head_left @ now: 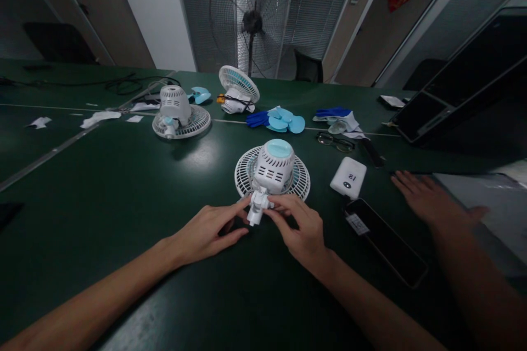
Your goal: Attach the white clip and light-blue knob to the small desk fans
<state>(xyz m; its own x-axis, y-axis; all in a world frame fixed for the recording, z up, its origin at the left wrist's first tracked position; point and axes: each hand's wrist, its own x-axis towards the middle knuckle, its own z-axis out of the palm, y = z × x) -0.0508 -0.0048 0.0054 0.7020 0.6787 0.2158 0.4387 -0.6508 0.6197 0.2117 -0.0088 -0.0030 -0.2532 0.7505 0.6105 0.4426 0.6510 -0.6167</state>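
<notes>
One white bracket in the pinch of right hand, spread left hand alongside.

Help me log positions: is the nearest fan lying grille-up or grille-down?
Down: the grille lies against the table, with the motor housing above it, light-blue top facing up.
</notes>
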